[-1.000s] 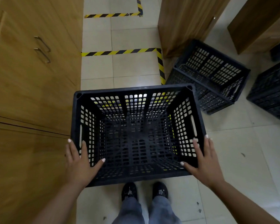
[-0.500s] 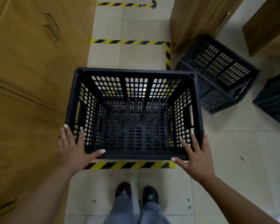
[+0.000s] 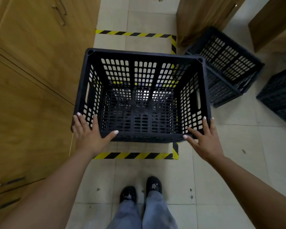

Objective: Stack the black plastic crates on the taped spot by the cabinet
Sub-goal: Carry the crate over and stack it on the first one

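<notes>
Matt plastic crate (image 3: 144, 96) (perforated); wood-grain cabinet (image 3: 31, 71).

The crate (image 3: 142, 96) is filling most of the taped spot (image 3: 135, 155), with the left hand (image 3: 87, 132) and right hand (image 3: 203, 138) lying flat on its near corners. The cabinet (image 3: 31, 80) is standing just beside the crate's left wall, leaving only a thin gap for the left hand. On the right, a second crate (image 3: 226, 63) is sitting against the far corner, and a third (image 3: 279, 96) is blocking the floor beyond. Bare tiles (image 3: 238, 146) are lying open beside the right hand and toward the shoes (image 3: 139, 192).
</notes>
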The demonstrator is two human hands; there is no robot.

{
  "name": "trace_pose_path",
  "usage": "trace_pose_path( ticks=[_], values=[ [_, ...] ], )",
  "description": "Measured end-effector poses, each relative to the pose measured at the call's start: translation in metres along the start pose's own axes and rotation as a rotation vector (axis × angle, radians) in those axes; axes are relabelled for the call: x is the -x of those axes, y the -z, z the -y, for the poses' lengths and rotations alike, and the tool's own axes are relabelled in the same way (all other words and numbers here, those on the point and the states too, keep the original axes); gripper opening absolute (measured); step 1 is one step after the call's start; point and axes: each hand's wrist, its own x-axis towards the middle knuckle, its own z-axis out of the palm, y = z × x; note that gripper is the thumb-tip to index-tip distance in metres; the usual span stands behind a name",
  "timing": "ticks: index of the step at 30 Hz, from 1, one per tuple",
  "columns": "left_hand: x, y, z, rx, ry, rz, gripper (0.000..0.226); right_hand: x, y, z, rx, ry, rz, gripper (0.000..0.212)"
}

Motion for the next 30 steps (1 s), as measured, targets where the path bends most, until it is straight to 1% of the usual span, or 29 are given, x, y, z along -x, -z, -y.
trace_pose_path(
  ticks=[2,4,6,11,16,19,23,30],
  values=[
    [0.0,-0.001,0.0,-0.006,-0.006,-0.003,0.117,0.0,0.004,0.001,0.002,-0.005,0.03,0.085],
    [0.001,-0.001,-0.001,-0.006,-0.005,0.002,0.118,0.002,0.005,0.001,0.066,0.022,0.063,0.08],
    [0.001,-0.001,0.0,-0.002,-0.001,-0.004,0.119,0.003,0.005,0.002,0.111,0.056,0.06,0.082],
    [0.0,-0.003,0.001,0.02,-0.016,-0.018,0.116,0.003,0.001,0.003,0.104,0.07,0.039,0.086],
    [-0.004,-0.004,0.001,0.031,-0.021,-0.034,0.112,-0.002,-0.014,-0.01,0.199,0.153,-0.001,0.08],
    [-0.009,0.002,0.001,0.023,-0.023,0.003,0.114,-0.007,-0.014,-0.008,0.228,0.138,0.005,0.083],
    [-0.007,0.003,0.001,0.002,-0.016,0.023,0.115,-0.004,-0.013,-0.003,0.249,0.084,0.053,0.092],
    [-0.015,0.005,0.0,-0.019,-0.005,0.035,0.113,-0.009,-0.011,0.0,0.217,0.082,0.048,0.091]
  ],
)
